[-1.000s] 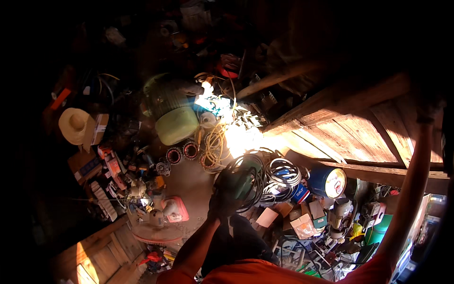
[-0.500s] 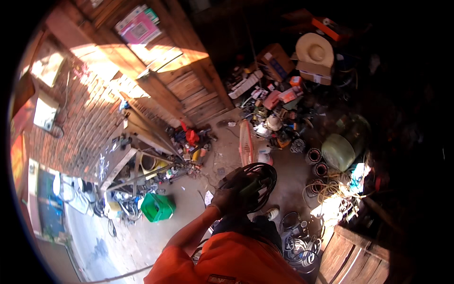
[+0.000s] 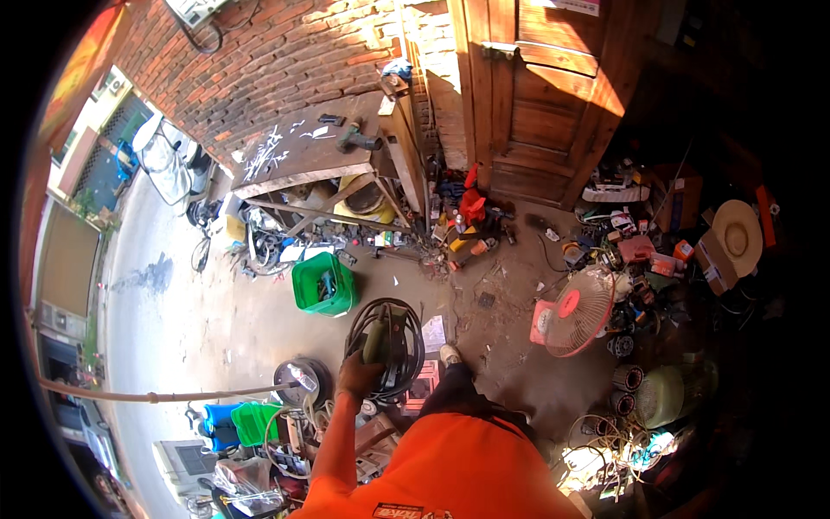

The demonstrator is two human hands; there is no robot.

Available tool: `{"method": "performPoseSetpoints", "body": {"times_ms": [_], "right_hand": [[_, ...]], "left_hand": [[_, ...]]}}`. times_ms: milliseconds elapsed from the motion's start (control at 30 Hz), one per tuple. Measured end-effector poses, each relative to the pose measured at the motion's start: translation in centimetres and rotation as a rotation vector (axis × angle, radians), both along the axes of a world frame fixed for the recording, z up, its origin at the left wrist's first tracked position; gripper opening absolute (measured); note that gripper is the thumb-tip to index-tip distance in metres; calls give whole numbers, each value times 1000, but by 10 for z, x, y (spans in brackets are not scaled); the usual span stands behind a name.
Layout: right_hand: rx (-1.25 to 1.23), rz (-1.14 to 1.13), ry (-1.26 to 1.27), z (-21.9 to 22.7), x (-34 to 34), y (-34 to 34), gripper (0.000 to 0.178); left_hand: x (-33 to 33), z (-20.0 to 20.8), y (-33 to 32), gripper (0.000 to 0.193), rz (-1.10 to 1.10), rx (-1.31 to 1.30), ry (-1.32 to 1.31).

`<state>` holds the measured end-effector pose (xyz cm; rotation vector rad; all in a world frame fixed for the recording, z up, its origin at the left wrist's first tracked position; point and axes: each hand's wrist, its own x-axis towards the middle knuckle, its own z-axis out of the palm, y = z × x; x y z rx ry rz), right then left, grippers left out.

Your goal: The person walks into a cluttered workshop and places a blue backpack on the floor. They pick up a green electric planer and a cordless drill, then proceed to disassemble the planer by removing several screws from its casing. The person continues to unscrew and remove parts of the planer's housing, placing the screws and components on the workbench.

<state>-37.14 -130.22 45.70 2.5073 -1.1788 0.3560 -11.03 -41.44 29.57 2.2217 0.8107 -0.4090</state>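
My left hand (image 3: 359, 377) is closed around a dark green tool with a rounded body (image 3: 376, 341), whose exact kind I cannot make out. A thick black cable (image 3: 418, 333) lies in wide loops around it, and tool and cable are held up together in front of me. Just beyond them stands a green bucket (image 3: 347, 287) with some dark items inside. Below the loops a pinkish-red crate-like object (image 3: 423, 387) shows partly, close to my shoe (image 3: 450, 354). My right hand is out of the picture.
A pink fan (image 3: 568, 303) stands to the right, before piled parts and boxes. At the back are a cluttered workbench (image 3: 298, 151) and a wooden door (image 3: 545, 130). On the left, a dark round container (image 3: 304, 374) has a bottle on top, below a stretched cord (image 3: 173, 397).
My view has swung to the left. The tool and its coiled cable, still in my left hand, have moved from near the fan to beside the green bucket.
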Motion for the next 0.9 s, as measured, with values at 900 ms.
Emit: {"method": "performPoseSetpoints", "body": {"times_ms": [900], "right_hand": [[1436, 1022, 511, -250, 873, 866, 39]], "left_hand": [[381, 23, 400, 45, -136, 272, 126]]}}
